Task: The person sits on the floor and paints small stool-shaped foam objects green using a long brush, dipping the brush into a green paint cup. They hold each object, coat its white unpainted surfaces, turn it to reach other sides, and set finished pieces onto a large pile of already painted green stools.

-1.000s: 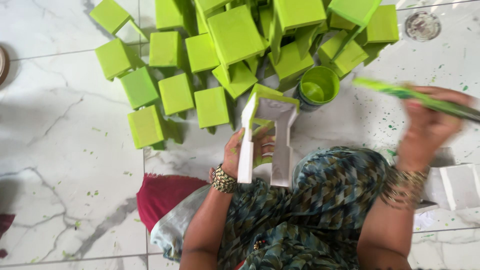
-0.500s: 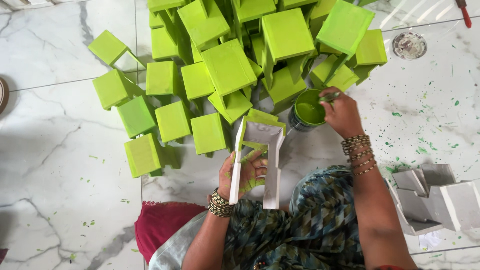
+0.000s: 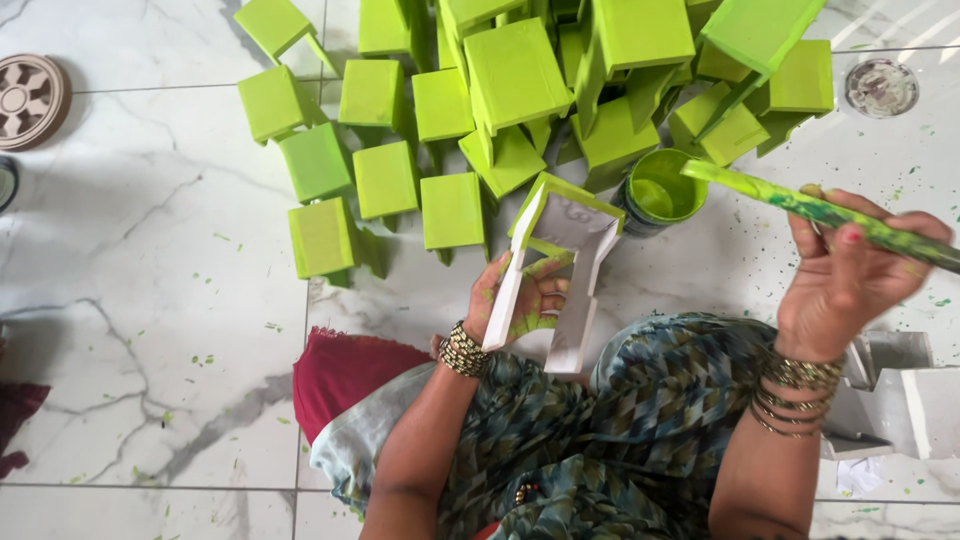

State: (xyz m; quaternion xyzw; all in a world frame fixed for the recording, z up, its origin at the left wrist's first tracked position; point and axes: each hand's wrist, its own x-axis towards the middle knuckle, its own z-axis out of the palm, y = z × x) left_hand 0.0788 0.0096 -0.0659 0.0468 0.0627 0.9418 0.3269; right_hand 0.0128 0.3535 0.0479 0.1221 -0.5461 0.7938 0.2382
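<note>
The left hand [image 3: 520, 300] grips a small white stool [image 3: 556, 275] from inside, fingers curled and clamped on one of its flat legs, green smears on the palm; the stool lies tilted with its underside up, its far edge already green, and sits just in front of the green paint can [image 3: 660, 192], nearly touching it on the person's side; the right hand [image 3: 850, 275] is to the right of the can, fingers closed tight round the handle of a paintbrush [image 3: 800, 205], whose green-coated shaft slants up and left so that its tip reaches the can's rim; whether the tip touches the paint cannot be told; beyond the can and to its left stands a crowded heap of painted green stools [image 3: 510, 80], some upright, some tipped over one another; to the right of the can, near the person's right elbow, lie unpainted white stools [image 3: 900, 390]; far right of the can, a round metal lid [image 3: 880, 88] rests on the marble floor [image 3: 150, 300], which is speckled with green drops; far left of the can a round patterned disc [image 3: 28, 98] lies at the frame's edge.
</note>
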